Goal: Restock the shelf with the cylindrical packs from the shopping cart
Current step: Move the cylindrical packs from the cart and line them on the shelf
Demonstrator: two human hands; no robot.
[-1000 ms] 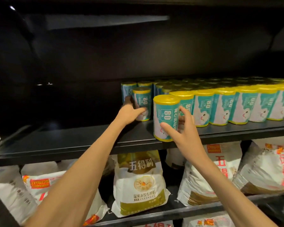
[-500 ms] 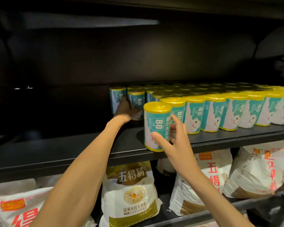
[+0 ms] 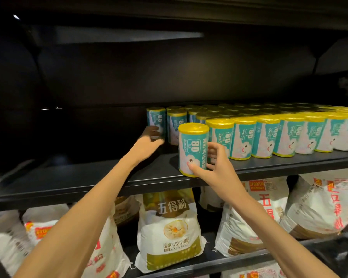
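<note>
Right hand point(image 3: 215, 165) around upright front pack point(image 3: 192, 147)

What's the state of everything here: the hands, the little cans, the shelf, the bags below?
Right hand: gripping the front pack.
Front pack: upright at the shelf edge.
Left hand: fingers straight, touching the rear-left pack.
Stocked packs: upright in rows.
Shelf: left part bare.
Flour bags: standing, sealed.

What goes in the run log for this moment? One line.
right hand grips front pack on shelf | left hand touches rear pack
</note>
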